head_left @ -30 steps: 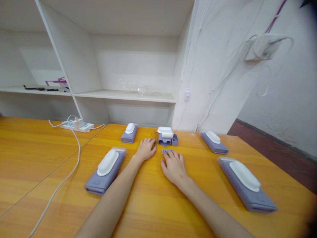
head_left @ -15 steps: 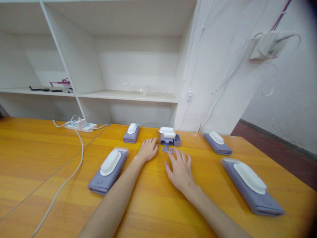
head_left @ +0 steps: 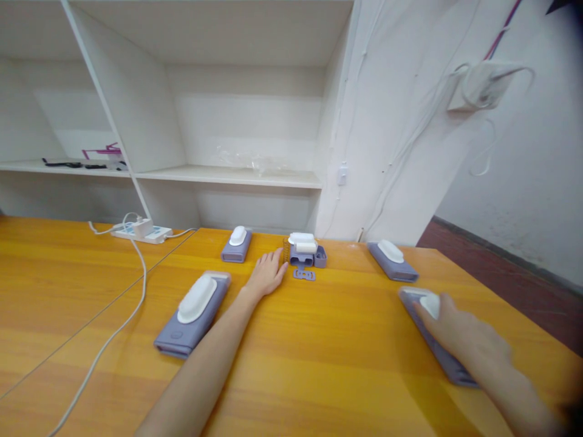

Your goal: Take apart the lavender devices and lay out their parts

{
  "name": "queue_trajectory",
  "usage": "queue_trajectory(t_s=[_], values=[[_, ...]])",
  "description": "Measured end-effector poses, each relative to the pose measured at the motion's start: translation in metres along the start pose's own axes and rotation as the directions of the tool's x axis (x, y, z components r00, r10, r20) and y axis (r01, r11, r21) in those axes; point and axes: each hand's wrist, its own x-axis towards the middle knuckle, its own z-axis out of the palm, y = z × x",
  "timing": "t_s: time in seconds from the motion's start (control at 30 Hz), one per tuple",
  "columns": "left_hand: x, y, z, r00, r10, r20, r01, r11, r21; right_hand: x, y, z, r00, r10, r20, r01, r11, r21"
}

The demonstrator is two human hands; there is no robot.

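Observation:
My left hand (head_left: 268,273) lies on the table with its fingers loosely stretched out and apart, holding nothing. Its fingertips are beside a thin coil spring (head_left: 286,250). Just right of that, a white roller (head_left: 306,248) sits by small purple parts, with a flat purple plate with cut-outs (head_left: 304,275) in front. Far to the right, my slightly blurred right hand (head_left: 469,337) is closed over a purple-and-white device (head_left: 435,349). Thumb and forefinger straddle its white raised part (head_left: 430,304); the other fingers are hidden. The device rests on the table.
Similar purple devices lie at the front left (head_left: 194,315), back left (head_left: 237,245) and back right (head_left: 392,261). A power strip (head_left: 142,230) with a white cable (head_left: 141,297) is on the left. White shelving (head_left: 230,176) stands behind the table.
My right hand has left the flat purple plate and swung right onto the front-right device. My left hand stays by the spring. The view has shifted slightly.

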Motion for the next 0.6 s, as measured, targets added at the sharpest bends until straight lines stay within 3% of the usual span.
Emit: queue_trajectory(t_s=[0.1,0.23,0.43,0.5,0.6], values=[[0.000,0.001,-0.001,0.999,0.009,-0.045,-0.009,1.000,-0.006,-0.010,-0.012,-0.003,0.996,-0.010,0.083,0.018,0.996,-0.092],[-0.001,0.004,-0.005,0.992,0.040,-0.116,-0.040,0.999,0.003,-0.040,-0.055,-0.013,0.985,-0.169,0.044,0.172,0.979,-0.106],[-0.003,0.004,-0.008,0.975,0.086,-0.206,-0.092,0.995,-0.021,-0.078,-0.096,-0.011,0.922,-0.384,-0.050,0.387,0.905,0.179],[-0.002,0.004,-0.009,0.971,0.079,-0.227,-0.092,0.995,-0.045,-0.079,-0.098,0.000,0.852,-0.491,-0.182,0.524,0.798,0.299],[0.001,0.008,-0.014,0.964,0.073,-0.256,-0.098,0.992,-0.085,-0.076,-0.096,0.017,0.638,-0.686,-0.348,0.765,0.517,0.384]])
